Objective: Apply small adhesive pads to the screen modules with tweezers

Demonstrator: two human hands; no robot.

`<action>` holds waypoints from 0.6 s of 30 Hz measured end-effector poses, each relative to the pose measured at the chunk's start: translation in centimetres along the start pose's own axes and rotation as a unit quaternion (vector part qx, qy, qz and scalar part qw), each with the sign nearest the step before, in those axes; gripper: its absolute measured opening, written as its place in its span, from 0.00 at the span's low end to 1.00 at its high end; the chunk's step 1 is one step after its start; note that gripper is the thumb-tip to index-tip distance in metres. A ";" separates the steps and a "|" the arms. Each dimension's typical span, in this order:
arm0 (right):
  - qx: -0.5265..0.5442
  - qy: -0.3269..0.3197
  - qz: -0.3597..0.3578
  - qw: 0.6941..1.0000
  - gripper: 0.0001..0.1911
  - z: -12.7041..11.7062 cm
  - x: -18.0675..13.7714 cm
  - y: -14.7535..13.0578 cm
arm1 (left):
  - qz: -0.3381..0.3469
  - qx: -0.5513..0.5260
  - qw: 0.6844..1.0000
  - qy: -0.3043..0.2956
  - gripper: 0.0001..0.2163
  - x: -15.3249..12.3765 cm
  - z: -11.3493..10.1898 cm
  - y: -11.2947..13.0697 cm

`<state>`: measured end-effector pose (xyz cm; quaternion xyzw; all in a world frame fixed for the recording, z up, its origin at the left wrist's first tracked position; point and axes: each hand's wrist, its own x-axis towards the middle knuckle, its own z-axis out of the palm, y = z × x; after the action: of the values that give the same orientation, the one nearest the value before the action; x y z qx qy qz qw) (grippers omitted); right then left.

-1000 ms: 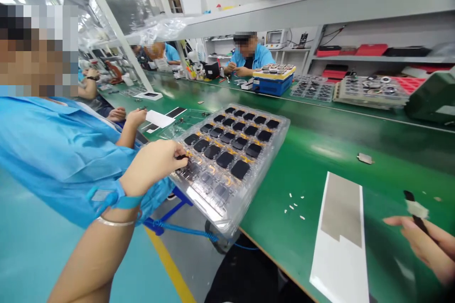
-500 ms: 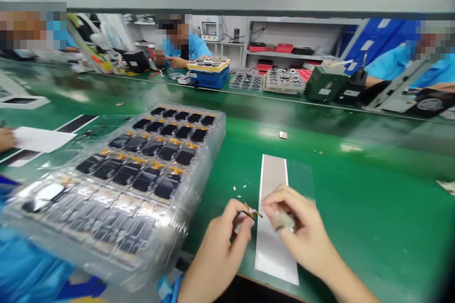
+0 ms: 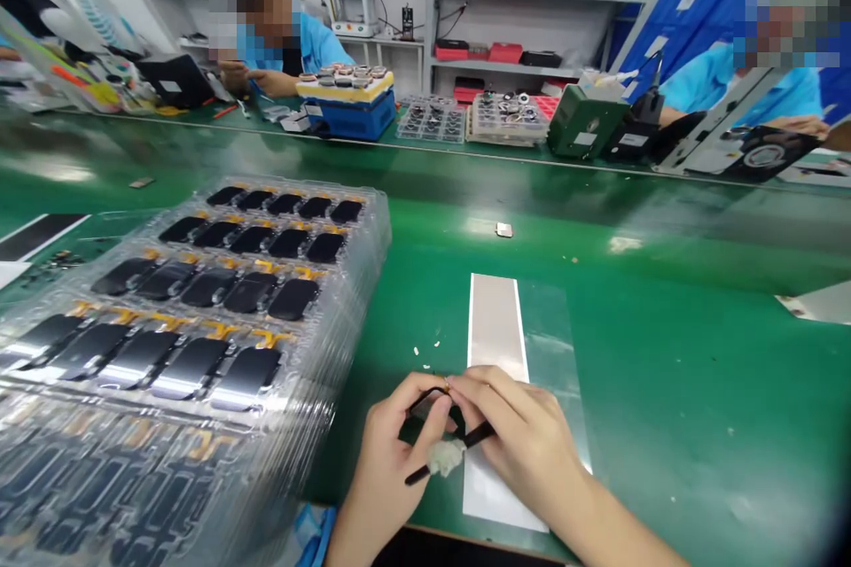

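Left hand [image 3: 392, 469], fingers pinched on small dark part with orange flex tail [image 3: 429, 399]; right hand [image 3: 532, 447] just beside, fingers together, apparently on black-handled white-tipped swab [image 3: 465, 438], long axis slanting under part, fluffy tip nearer left hand. Contact partly hidden. Both over pale grey-and-white strip [image 3: 495, 328], near front edge of green bench [image 3: 665, 354]; stacked clear plastic tray of black panels [image 3: 378, 230] at left.

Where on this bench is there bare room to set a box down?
Bare green mat lies right of the clear film, and between the stacked clear trays and the silvery strip, with small white bits. It's crowded at the trays and along the far side, by the blue box.
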<state>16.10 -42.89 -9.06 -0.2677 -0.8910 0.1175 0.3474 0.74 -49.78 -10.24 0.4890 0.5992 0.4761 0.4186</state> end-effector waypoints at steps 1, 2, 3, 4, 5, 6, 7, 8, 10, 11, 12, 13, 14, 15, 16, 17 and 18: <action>0.010 -0.005 0.006 1.000 0.13 0.0 0.1 0.0 | 0.000 0.009 1.000 0.005 0.07 0.0 0.0 0.0; 0.018 -0.008 0.010 1.000 0.13 0.1 0.2 0.0 | 0.004 0.020 1.000 0.011 0.07 0.0 0.0 0.0; 0.021 -0.012 0.011 1.000 0.13 0.1 0.3 0.0 | 0.011 0.030 0.999 0.015 0.07 0.0 -0.1 0.0; 0.023 -0.017 0.007 1.000 0.13 0.1 0.4 0.0 | 0.019 0.039 0.999 0.018 0.06 -0.1 -0.1 0.0; 0.024 -0.024 0.003 0.999 0.13 0.1 0.5 0.1 | 0.026 0.047 0.998 0.019 0.06 -0.1 -0.1 0.0; 0.027 -0.034 0.001 0.999 0.12 0.1 0.6 0.2 | 0.031 0.051 0.998 0.018 0.06 0.0 -0.1 0.0; 0.030 -0.045 0.001 0.999 0.12 0.1 0.6 0.3 | 0.033 0.054 0.998 0.015 0.06 0.0 -0.1 -0.1; 0.035 -0.053 0.006 0.998 0.11 0.1 0.6 0.4 | 0.035 0.055 0.998 0.013 0.06 0.0 -0.1 -0.1; 0.052 -0.062 0.027 0.996 0.10 0.1 0.6 0.6 | 0.037 0.057 0.998 0.013 0.06 0.0 0.0 -0.2; 0.062 -0.066 0.041 0.995 0.09 0.2 0.6 0.7 | 0.037 0.058 0.998 0.015 0.06 0.0 0.0 -0.2; 0.075 -0.070 0.054 0.993 0.09 0.2 0.6 0.8 | 0.037 0.057 0.998 0.018 0.06 0.0 0.0 -0.3; 0.088 -0.075 0.064 0.991 0.08 0.2 0.7 0.8 | 0.035 0.056 0.998 0.021 0.06 0.0 0.0 -0.3; 0.097 -0.080 0.070 0.990 0.08 0.1 0.7 0.8 | 0.033 0.054 0.998 0.023 0.06 0.0 0.0 -0.4; 0.100 -0.084 0.069 0.989 0.08 0.1 0.8 0.8 | 0.031 0.053 0.998 0.023 0.06 0.0 0.0 -0.5; 0.099 -0.086 0.063 0.989 0.09 0.1 0.8 0.8 | 0.030 0.052 0.998 0.024 0.06 0.0 0.0 -0.5; 0.091 -0.086 0.052 0.991 0.10 0.1 0.8 0.8 | 0.030 0.052 0.998 0.025 0.06 0.0 0.0 -0.6; 0.078 -0.084 0.041 0.992 0.11 0.1 0.8 0.8 | 0.030 0.053 0.998 0.026 0.06 0.0 0.0 -0.6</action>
<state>15.88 -41.83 -8.99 -0.2652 -0.8933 0.2233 0.2859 0.61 -49.84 -10.84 0.5158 0.6191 0.4685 0.3621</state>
